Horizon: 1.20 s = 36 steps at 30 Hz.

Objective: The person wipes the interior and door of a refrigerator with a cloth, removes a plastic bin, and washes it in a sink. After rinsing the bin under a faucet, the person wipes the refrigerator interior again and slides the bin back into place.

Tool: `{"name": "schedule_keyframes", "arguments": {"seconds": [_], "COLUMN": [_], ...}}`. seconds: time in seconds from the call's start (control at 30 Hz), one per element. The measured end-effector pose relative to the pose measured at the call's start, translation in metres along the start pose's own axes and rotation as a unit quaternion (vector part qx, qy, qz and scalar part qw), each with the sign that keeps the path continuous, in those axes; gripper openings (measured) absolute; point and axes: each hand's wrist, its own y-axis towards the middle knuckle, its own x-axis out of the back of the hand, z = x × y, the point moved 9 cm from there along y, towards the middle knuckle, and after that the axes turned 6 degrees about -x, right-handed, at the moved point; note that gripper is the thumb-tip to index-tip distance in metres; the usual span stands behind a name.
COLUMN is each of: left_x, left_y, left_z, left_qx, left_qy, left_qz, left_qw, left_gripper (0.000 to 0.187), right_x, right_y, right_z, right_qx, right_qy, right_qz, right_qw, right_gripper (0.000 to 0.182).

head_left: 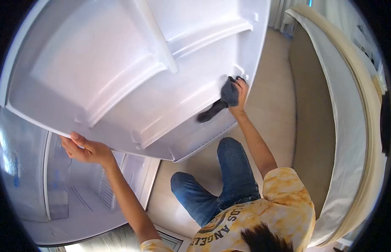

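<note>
A white refrigerator door [183, 98] with moulded ledges on its inner side stands swung open in front of me. My left hand [87, 148] grips the door's edge at the lower left, thumb on the inner side and fingers curled around it. In my right hand [241, 95] is a dark grey cloth [230, 91], bunched up and pressed against the inner wall near the door's right edge. A loose end of the cloth hangs down to the left over the lowest ledge.
Behind my left arm is the open refrigerator compartment [84, 185] with clear shelves or bins. A bed [351, 126] with a pale cover and brown side stands to the right. Light flooring [273, 92] runs between bed and door; my knees [231, 157] are bent below the door.
</note>
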Motion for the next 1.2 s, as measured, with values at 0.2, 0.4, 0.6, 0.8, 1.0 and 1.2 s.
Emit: {"name": "schedule_keyframes", "arguments": {"seconds": [0.2,0.4,0.6,0.8,1.0,1.2], "left_x": [0.005,0.006,0.009,0.012,0.018,0.006], "left_y": [0.004,0.011,0.003,0.006,0.005,0.0], "left_z": [-0.017,-0.025,-0.011,-0.016,-0.021,-0.005], "left_qx": [-0.008,-0.004,0.016,-0.005,-0.009,0.029], "left_qy": [0.035,-0.043,0.029,0.035,0.091,0.074], "left_qz": [-0.012,-0.062,-0.03,-0.022,-0.016,-0.011], "left_qw": [0.999,0.997,0.999,0.999,0.996,0.997], "left_gripper": [0.037,0.035,0.038,0.036,0.035,0.036], "right_x": [-0.035,-0.005,-0.025,-0.016,-0.009,0.004], "right_y": [-0.024,0.015,0.027,0.082,0.039,0.053], "right_z": [0.053,0.06,0.068,0.112,0.083,0.061], "right_qx": [0.022,-0.013,-0.151,0.28,0.336,-0.008], "right_qy": [-0.127,-0.158,-0.032,-0.352,-0.538,-0.237], "right_qz": [-0.013,-0.044,0.137,0.159,0.24,0.364], "right_qw": [0.991,0.986,0.979,0.879,0.735,0.901], "right_gripper": [0.037,0.038,0.049,0.035,0.033,0.035]}}
